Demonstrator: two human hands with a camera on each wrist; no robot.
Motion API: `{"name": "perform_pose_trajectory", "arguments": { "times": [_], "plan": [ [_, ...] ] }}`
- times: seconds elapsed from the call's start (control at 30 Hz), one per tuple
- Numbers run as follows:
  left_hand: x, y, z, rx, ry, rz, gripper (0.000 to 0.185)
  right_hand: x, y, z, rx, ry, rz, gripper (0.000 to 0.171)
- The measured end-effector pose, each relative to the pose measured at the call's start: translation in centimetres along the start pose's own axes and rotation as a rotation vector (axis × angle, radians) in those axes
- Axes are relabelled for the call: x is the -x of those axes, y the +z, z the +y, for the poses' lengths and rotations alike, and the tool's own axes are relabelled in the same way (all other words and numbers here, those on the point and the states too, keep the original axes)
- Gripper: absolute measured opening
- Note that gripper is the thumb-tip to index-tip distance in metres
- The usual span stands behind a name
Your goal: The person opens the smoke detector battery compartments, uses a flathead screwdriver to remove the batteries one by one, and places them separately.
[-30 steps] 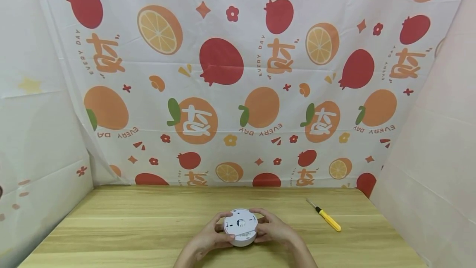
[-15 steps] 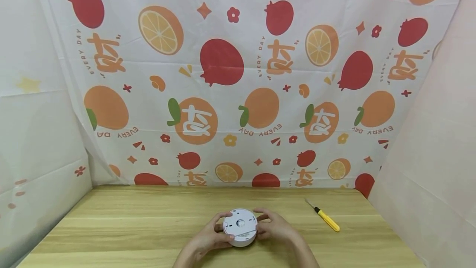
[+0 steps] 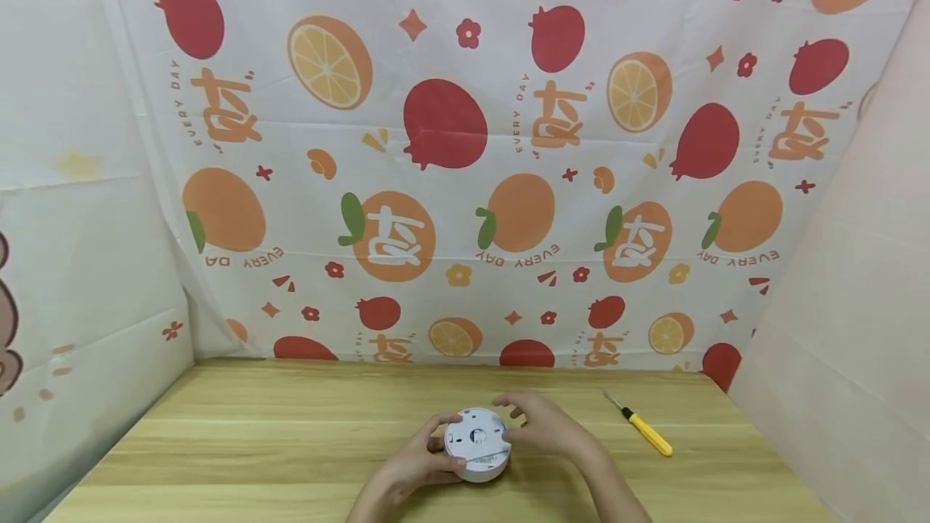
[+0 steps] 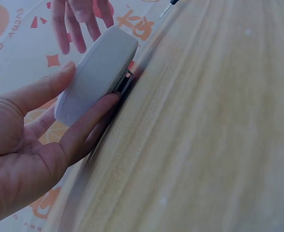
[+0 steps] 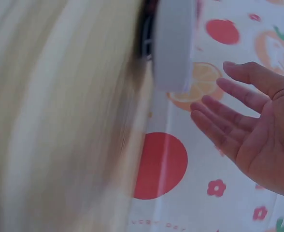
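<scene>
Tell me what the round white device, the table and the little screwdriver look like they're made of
Round white device: looks like moulded plastic, matte white, with smooth rounded edges and a seam around its side. Table: pale wood or wood-look laminate; streaky grain lines run along it, with a slight sheen. Screwdriver: glossy yellow handle, probably plastic, and a thin dark shaft, likely metal, though it is too small to be sure.

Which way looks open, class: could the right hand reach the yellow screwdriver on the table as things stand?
Probably yes. The right hand is open, off the white round device that the left hand holds, and bare wooden table lies between it and the yellow screwdriver on its own side.
</scene>
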State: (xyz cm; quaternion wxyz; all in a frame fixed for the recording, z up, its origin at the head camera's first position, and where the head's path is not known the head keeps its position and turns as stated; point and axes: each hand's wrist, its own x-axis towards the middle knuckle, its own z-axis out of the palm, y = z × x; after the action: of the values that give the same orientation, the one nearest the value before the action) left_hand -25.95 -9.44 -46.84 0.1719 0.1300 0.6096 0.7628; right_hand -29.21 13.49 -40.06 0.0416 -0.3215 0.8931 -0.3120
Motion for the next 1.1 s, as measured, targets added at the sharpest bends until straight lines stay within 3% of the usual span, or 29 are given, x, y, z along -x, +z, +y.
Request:
{"name": "perform_pose_trajectory", "arguments": {
  "times": [0.2,0.4,0.57,1.1],
  "plan": [
    [0.0,-0.1,0.0,0.007,-0.005,0.002,0.067,-1.1,0.0,0.1,0.202,-0.03,-0.075,0.04],
    [0.1,-0.1,0.1,0.01,-0.011,0.002,0.067,-1.8,0.1,-0.1,0.339,-0.12,-0.143,0.043],
    [0.0,-0.1,-0.1,0.007,-0.016,0.005,0.066,-1.9,0.3,-0.3,0.402,-0.18,-0.175,0.045],
    [0.2,0.1,0.2,0.019,-0.029,0.001,0.07,-2.4,0.4,-0.6,0.499,-0.178,-0.22,0.054]
  ]
}}
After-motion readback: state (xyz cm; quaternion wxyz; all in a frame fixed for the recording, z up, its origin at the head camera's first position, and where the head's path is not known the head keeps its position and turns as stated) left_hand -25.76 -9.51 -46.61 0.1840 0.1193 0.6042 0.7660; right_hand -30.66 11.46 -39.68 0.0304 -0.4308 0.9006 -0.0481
